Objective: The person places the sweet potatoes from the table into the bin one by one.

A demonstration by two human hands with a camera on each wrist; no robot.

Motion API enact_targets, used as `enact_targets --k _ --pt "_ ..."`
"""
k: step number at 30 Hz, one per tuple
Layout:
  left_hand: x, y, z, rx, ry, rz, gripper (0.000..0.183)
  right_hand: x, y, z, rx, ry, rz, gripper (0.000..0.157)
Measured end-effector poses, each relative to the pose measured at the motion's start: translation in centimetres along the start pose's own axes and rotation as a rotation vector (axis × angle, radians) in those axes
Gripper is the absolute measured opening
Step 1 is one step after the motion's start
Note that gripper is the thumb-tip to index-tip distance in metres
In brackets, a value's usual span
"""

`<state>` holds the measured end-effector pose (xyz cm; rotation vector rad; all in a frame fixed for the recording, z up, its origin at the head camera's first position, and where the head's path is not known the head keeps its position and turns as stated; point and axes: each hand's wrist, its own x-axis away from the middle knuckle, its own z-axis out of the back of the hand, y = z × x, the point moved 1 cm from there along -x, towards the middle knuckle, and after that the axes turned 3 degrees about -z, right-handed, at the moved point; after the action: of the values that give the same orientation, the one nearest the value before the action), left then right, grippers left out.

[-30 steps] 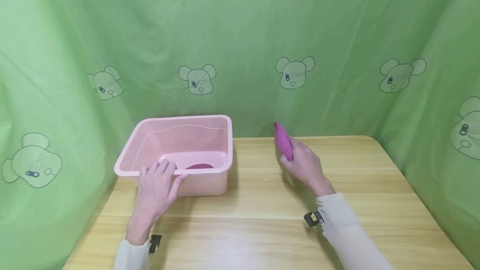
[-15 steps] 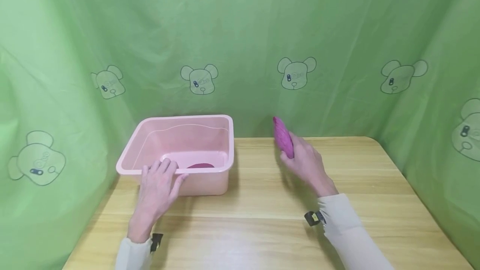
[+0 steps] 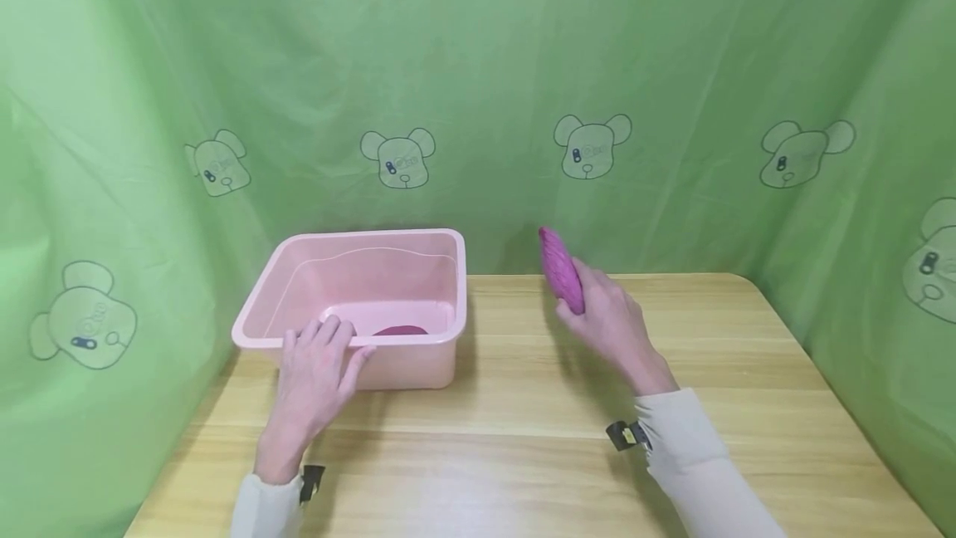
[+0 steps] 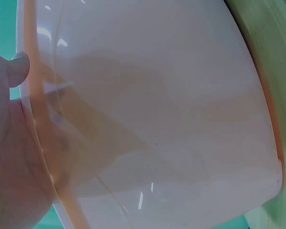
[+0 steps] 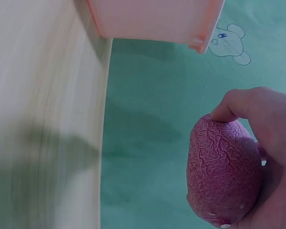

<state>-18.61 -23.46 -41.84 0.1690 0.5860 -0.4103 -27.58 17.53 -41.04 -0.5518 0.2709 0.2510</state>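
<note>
A pink plastic basin (image 3: 411, 368) stands on the left of the table. My left hand (image 3: 314, 380) grips its near rim, with several fingers over the edge and the thumb against the outer wall, as the left wrist view also shows. In the basin lies a dark magenta thing (image 3: 402, 330), mostly hidden by the front wall. My right hand (image 3: 611, 318) holds a wrinkled purple sweet potato (image 5: 224, 167) above the table's far part, right of the basin. Its tapered end points away and up; the palm hides its right side.
The wooden table (image 3: 478, 463) ends at the back close to a green curtain (image 3: 493, 65) printed with bear heads, which also hangs on both sides. A small black device (image 3: 623, 435) sits at my right wrist, another black device (image 3: 312, 482) at the left.
My right hand has raised the sweet potato slightly, and its tapered end has shifted a little up and left. The left hand keeps its hold on the basin.
</note>
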Motion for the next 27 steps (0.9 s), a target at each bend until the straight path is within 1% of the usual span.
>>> enact_targets --k 10,27 --pt "0.1 -0.1 0.1 -0.003 -0.01 0.003 0.039 -0.2 -1.6 0.9 -0.004 -0.014 0.008 0.074" --pt "0.0 0.1 0.2 0.001 -0.026 0.008 0.037 -0.4 -3.6 2.3 0.005 0.029 0.062 0.074"
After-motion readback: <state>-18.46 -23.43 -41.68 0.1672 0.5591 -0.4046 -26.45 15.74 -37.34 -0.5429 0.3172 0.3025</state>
